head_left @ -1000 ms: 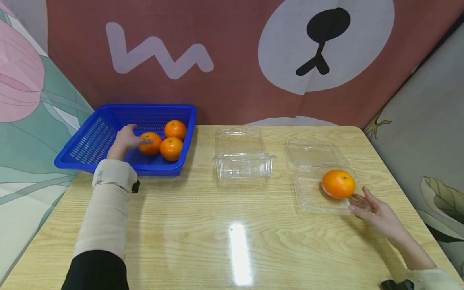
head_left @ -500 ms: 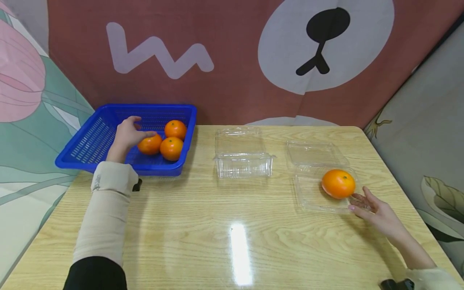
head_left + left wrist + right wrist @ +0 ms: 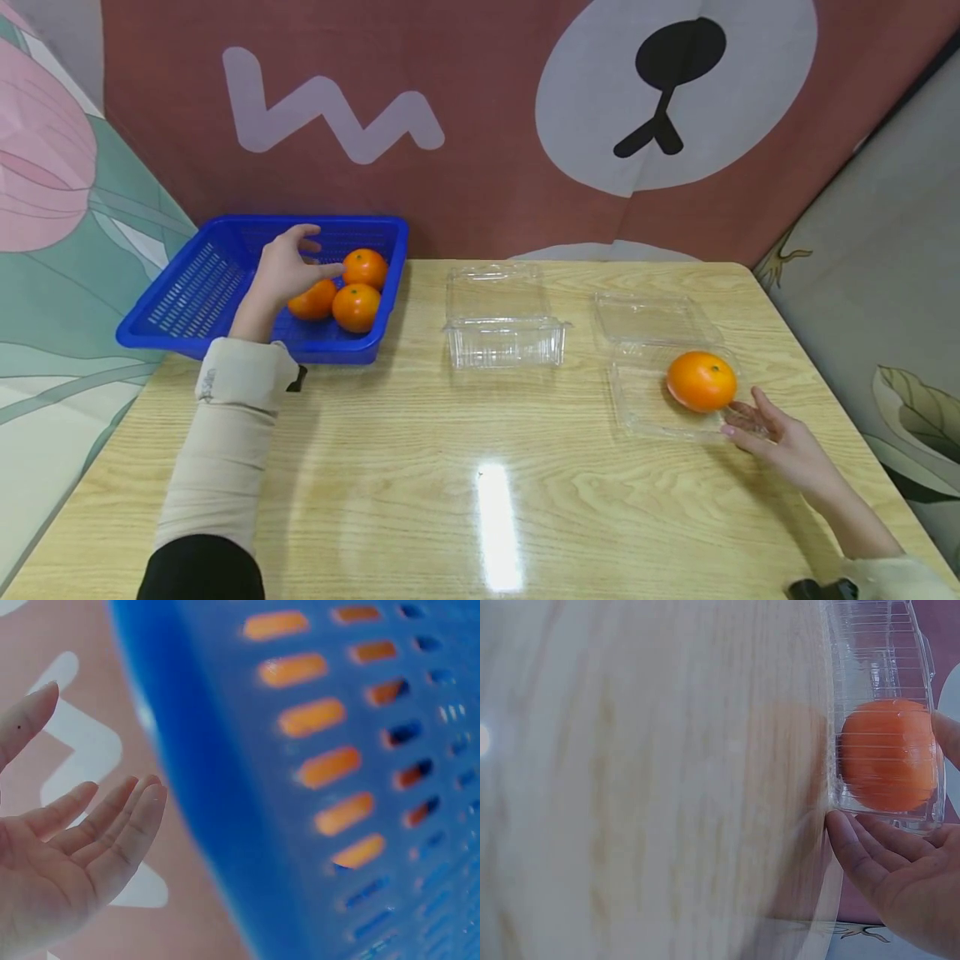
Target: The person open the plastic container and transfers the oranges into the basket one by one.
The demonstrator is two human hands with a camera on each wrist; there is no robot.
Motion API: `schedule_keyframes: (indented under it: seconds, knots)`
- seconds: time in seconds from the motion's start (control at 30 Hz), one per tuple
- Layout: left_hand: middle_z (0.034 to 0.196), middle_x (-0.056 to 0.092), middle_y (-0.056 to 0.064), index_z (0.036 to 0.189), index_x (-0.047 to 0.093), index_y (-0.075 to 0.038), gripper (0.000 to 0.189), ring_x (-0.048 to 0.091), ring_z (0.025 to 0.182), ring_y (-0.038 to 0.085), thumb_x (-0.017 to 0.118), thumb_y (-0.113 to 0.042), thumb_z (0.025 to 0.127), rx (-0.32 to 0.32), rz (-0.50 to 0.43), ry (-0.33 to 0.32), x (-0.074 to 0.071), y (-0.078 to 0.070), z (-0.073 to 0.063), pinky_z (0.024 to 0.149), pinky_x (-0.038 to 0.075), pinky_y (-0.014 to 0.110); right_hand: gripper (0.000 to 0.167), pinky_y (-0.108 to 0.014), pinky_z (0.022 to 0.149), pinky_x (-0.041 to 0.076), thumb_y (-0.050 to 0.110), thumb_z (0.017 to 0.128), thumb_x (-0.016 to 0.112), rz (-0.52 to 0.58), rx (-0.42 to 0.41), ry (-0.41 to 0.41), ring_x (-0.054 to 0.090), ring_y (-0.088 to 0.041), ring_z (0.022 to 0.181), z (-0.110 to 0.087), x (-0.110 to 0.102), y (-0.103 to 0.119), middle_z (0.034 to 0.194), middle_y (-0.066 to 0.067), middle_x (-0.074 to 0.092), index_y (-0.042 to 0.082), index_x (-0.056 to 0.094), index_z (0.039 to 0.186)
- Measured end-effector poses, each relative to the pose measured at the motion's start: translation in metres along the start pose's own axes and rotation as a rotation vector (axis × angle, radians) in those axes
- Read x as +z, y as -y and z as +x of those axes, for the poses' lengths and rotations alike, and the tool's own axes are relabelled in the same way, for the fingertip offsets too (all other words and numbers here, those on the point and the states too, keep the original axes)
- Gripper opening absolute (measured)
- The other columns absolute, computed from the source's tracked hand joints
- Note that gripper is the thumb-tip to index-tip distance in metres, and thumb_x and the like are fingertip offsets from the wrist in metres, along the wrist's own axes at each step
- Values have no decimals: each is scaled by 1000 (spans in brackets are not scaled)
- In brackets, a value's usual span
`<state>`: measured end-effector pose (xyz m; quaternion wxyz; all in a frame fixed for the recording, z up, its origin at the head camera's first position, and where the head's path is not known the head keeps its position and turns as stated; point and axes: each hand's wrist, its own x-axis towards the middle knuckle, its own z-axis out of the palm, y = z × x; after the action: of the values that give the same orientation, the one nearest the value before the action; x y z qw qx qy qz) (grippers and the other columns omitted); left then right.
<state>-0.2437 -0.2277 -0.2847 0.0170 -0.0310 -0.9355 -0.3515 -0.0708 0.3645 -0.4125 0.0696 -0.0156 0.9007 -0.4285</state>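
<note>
In the head view, my left hand (image 3: pixel 287 271) is over the blue plastic basket (image 3: pixel 225 346), its fingers spread and nothing in them. The hand partly covers one orange (image 3: pixel 313 302); a second orange (image 3: pixel 357 308) and a third orange (image 3: pixel 366 268) lie beside it in the basket. In the left wrist view, oranges show through the slots of the basket wall (image 3: pixel 202 750). My right hand (image 3: pixel 783 442) holds the near right corner of an open clear plastic clamshell box (image 3: pixel 637 408), thumb and fingers around it. One orange (image 3: pixel 701 382) sits in that box's right half.
Another clear clamshell box (image 3: pixel 506 343) stands with its lid raised in the middle of the wooden table (image 3: pixel 390 467). A brown printed cloth (image 3: pixel 487 192) hangs behind the table's back edge. Printed cloths also hang at both sides.
My left hand has lifted off the front orange and moved right and toward the back, over the basket. The right hand, both boxes and the oranges stay in place.
</note>
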Motion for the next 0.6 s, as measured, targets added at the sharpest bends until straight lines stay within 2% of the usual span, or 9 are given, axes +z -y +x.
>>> schedule_keyframes:
  seconds: [0.33, 0.6]
  knots:
    - [128, 45, 26, 139, 31, -1, 73, 45, 114, 41, 69, -25, 81, 74, -11, -3, 5, -16, -4, 92, 39, 53, 82, -2, 71, 36, 19, 92, 54, 13, -7, 3, 38, 21, 95, 0, 1, -1, 133, -37, 29, -9, -6, 139]
    - [126, 48, 24, 136, 35, -2, 69, 49, 110, 41, 70, -21, 80, 144, -45, -12, 11, -31, -6, 90, 41, 51, 82, -2, 70, 35, 22, 93, 53, -1, 17, 15, 36, 22, 94, 0, 0, -1, 134, -36, 28, -8, -8, 140]
